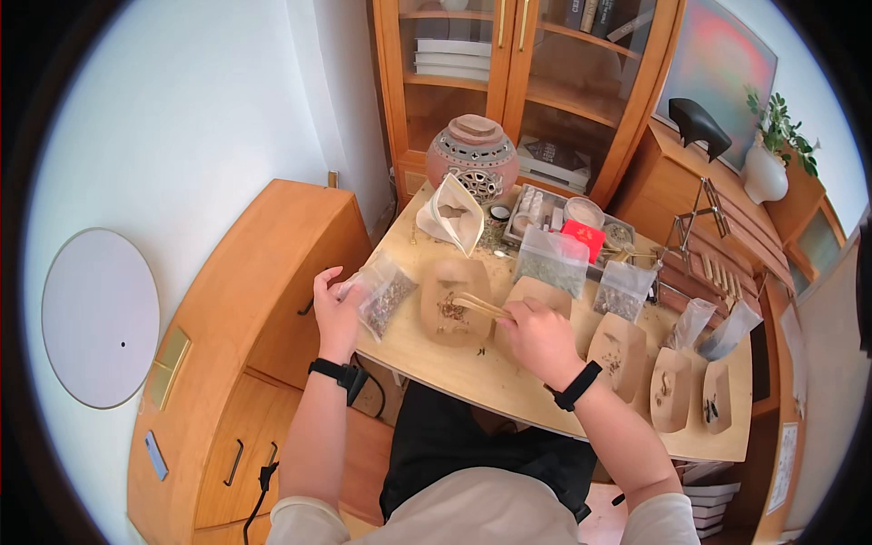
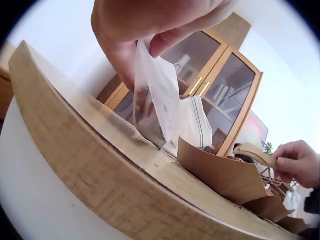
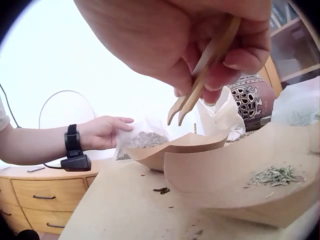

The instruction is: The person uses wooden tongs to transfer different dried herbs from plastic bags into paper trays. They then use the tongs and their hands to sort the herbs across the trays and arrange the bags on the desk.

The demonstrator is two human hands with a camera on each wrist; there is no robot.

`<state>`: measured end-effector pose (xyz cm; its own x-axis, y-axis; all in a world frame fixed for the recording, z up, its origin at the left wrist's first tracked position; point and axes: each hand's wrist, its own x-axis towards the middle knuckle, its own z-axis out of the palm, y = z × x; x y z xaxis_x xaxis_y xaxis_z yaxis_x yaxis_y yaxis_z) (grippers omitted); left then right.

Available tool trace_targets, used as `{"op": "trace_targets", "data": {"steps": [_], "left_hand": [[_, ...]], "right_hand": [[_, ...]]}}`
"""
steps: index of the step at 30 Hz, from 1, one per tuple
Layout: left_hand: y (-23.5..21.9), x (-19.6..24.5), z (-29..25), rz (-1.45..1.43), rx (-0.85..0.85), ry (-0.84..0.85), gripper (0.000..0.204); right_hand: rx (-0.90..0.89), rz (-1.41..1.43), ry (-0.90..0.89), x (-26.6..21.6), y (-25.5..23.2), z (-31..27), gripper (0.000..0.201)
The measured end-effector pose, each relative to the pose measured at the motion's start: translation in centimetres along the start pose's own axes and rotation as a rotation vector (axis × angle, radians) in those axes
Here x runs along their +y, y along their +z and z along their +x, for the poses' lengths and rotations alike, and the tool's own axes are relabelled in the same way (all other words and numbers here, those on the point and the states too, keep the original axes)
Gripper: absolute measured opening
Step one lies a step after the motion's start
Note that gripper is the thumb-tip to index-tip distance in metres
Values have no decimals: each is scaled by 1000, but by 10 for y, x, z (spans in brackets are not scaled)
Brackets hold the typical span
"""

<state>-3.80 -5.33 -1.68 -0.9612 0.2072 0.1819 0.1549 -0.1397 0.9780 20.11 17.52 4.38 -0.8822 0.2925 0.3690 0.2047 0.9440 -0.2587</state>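
At the table's left edge my left hand point(image 1: 336, 312) pinches the top of a clear plastic bag point(image 1: 391, 292) of dried herb pieces. In the left wrist view the bag point(image 2: 155, 100) hangs below the thumb and fingers. My right hand point(image 1: 542, 342) grips wooden tongs point(image 1: 479, 305), their tips slightly apart and reaching over a brown paper tray point(image 1: 465, 272) with reddish-brown bits in it. Nothing shows between the tong tips in the right wrist view. Partly behind the right hand stands a second paper tray point(image 1: 545, 292); green shreds point(image 3: 277, 176) lie in it.
Three more paper trays with small pieces stand to the right, one of them a narrow tray point(image 1: 724, 377). Behind are a bag of green herb point(image 1: 551, 259), a red packet point(image 1: 583, 238), an open white pouch point(image 1: 454, 216) and a patterned jar point(image 1: 472, 159). A wooden cabinet point(image 1: 263, 263) adjoins the left.
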Motion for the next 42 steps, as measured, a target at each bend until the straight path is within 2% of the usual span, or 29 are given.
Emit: {"op": "trace_targets", "data": {"steps": [1,3,5,6,8,9,11,15,17,18,20,21,23,27,30,32,33,35,38,42], "left_hand": [[-4,-3,2,-56,-39,-83,46],[-7,-7,6,-43,-45,-109,46],[-9,-10,10,-37,-49,-132,45],[-11,-11,11,25,-46,-153,47],[-14,-14,14,87,-48,-163,48],[-15,-15,15,118,-49,-164,51],[-17,-16,16,150,-58,-159,55],[-19,-13,13,146,-35,-164,67],[-19,-13,11,145,-21,-184,68],[-18,-13,11,147,-7,-204,69],[-20,-17,14,150,10,-227,69],[-22,-19,15,152,9,-234,68],[-23,-20,14,158,5,-243,68],[-20,-11,9,165,14,-248,66],[-20,-10,8,221,14,-228,64],[-23,-16,11,238,23,-216,62],[-26,-22,14,250,25,-201,60],[-24,-16,13,264,27,-188,58],[-24,-13,10,304,38,-215,53],[-25,-21,9,287,62,-165,50]], "right_hand": [[-19,41,8,2,1,-3,16],[-26,84,17,3,2,-8,18],[101,221,11,2,-2,-11,23],[108,221,12,0,-6,-15,23],[13,562,203,-6,-18,-21,31],[25,562,204,-5,-18,-24,31],[-63,808,364,1,-10,-31,34],[-34,890,448,5,-2,-41,34],[38,527,268,3,1,-47,31],[42,529,268,2,2,-48,31],[162,475,176,-1,7,-51,28],[159,479,179,0,9,-53,28],[80,309,131,1,12,-55,24],[105,255,107,-2,11,-59,22],[25,157,94,-5,4,-59,18],[143,165,24,-8,2,-60,15],[139,169,26,-7,5,-60,15],[15,67,58,-5,10,-61,12],[115,123,36,-11,3,-62,12],[6,98,84,-9,12,-65,16]]}}
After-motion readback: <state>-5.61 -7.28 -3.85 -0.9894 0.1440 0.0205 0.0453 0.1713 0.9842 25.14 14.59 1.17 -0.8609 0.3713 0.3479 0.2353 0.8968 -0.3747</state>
